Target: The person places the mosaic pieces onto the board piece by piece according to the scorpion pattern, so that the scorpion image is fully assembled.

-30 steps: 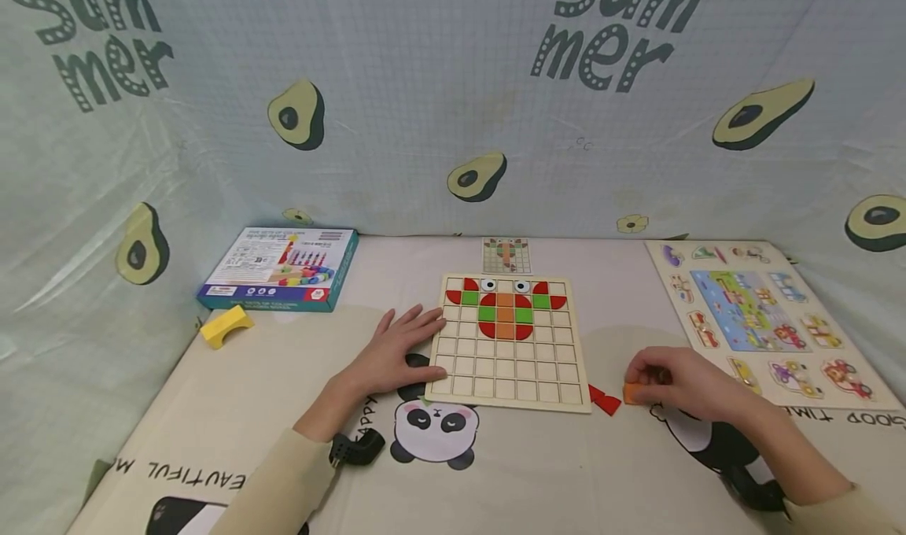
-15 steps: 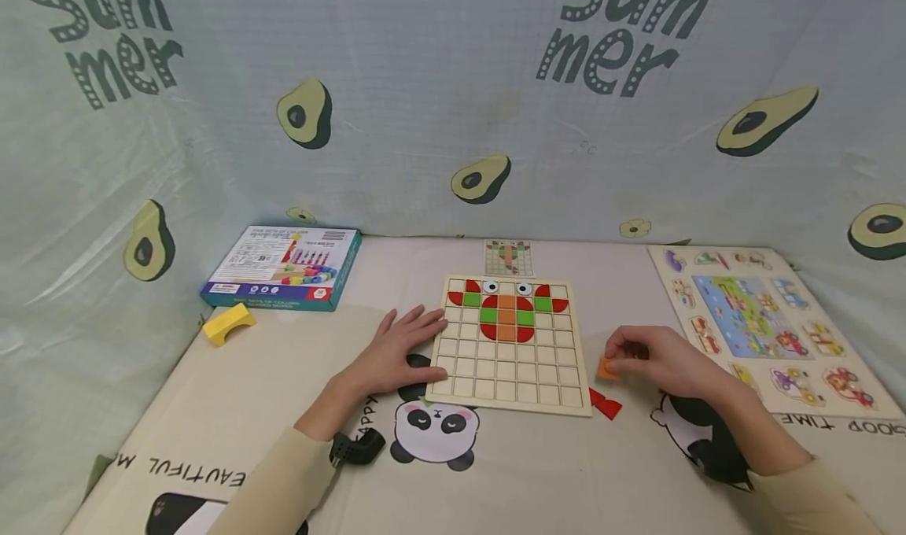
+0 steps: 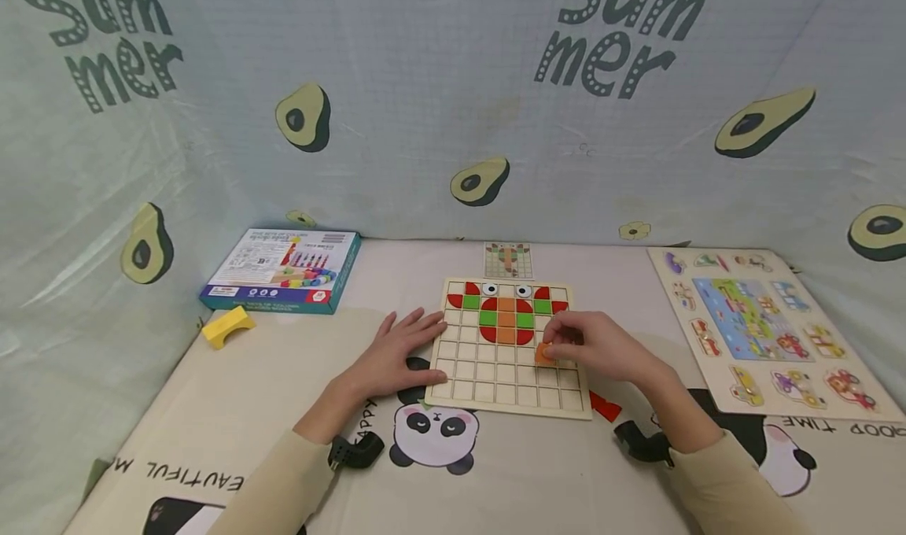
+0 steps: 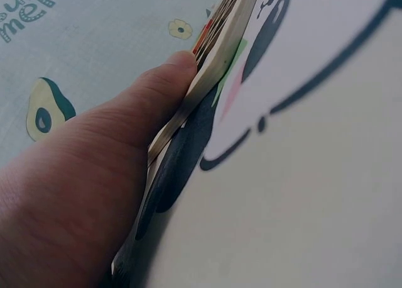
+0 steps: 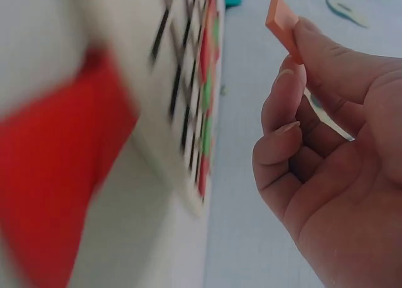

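Between thumb and fingertips my right hand pinches a small orange square tile, held over the right part of a wooden grid board. Red, green and orange tiles with two eye pieces fill cells in the board's upper half. My left hand rests at the board's left edge with fingers spread; its thumb touches the rim in the left wrist view. Beside the board's lower right corner lie red triangular pieces. A small pattern card lies just behind the board.
A boxed toy set stands at the back left, with a yellow arch block in front of it. On the right lies a picture puzzle board. A printed curtain hangs behind the table.
My right hand has carried the orange tile leftward from the table beside the red pieces to over the board. The left hand stays in place.
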Tool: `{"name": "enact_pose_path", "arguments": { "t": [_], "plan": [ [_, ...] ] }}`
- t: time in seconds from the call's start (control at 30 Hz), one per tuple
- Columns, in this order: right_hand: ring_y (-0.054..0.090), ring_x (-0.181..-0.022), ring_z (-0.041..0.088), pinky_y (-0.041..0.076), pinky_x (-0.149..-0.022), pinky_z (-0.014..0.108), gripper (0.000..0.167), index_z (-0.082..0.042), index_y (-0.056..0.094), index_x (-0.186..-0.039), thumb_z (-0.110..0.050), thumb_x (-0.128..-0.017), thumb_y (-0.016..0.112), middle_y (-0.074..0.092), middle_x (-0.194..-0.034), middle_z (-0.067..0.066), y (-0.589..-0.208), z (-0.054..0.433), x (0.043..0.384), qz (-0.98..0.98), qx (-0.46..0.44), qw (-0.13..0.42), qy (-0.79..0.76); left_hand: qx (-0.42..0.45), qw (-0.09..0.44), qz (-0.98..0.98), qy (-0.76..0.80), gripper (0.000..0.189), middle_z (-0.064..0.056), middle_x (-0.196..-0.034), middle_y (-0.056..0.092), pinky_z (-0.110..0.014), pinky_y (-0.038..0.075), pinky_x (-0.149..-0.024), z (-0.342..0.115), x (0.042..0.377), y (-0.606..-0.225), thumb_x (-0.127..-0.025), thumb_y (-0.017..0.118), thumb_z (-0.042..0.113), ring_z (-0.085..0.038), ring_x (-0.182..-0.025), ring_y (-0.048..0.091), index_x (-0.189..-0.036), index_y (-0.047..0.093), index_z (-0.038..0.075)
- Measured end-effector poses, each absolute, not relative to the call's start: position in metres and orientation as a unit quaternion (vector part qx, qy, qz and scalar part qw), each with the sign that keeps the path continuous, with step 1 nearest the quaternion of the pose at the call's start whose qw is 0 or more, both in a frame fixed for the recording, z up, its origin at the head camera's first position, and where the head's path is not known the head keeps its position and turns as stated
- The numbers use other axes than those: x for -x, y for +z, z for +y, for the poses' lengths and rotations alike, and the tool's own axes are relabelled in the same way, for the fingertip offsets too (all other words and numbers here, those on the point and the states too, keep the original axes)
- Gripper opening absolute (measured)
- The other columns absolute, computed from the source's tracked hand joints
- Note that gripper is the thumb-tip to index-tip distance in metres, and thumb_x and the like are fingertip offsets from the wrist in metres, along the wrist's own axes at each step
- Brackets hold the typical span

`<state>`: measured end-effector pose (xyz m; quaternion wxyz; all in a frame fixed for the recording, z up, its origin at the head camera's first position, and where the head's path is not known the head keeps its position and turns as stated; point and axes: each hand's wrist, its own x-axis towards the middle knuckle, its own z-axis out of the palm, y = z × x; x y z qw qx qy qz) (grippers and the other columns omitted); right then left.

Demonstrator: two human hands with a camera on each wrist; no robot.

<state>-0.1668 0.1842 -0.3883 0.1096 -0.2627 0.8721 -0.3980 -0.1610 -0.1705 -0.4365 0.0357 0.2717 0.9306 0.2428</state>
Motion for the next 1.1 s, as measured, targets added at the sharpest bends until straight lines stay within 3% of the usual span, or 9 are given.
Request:
{"name": "enact_pose_path", "arguments": {
  "t": [0.37, 1.1],
  "plan": [
    [0.054, -0.082, 0.020, 0.049, -0.071, 0.028, 0.009, -0.010, 0.068, -0.095, -0.013, -0.092, 0.076, 0.059, -0.084, -0.001, -0.385, 0.145, 0.176, 0.864, 0.277, 0.091, -0.410, -0.266, 0.038, 0.930, 0.249, 0.084, -0.001, -0.162, 0.034, -0.059, -0.002, -0.119, -0.174, 0.155, -0.440, -0.086, 0.072, 0.057, -0.030, -0.153, 0.013, -0.155, 0.044, 0.016],
    [0.056, -0.080, 0.018, 0.051, -0.073, 0.033, 0.006, -0.013, 0.067, -0.095, -0.010, -0.094, 0.072, 0.060, -0.082, -0.003, -0.401, 0.132, 0.185, 0.891, 0.256, 0.116, -0.356, -0.277, 0.036, 0.930, 0.238, 0.084, -0.002, -0.162, 0.033, -0.060, -0.001, -0.119, -0.173, 0.162, -0.437, -0.087, 0.072, 0.057, -0.030, -0.153, 0.014, -0.155, 0.044, 0.016]
  ]
}}
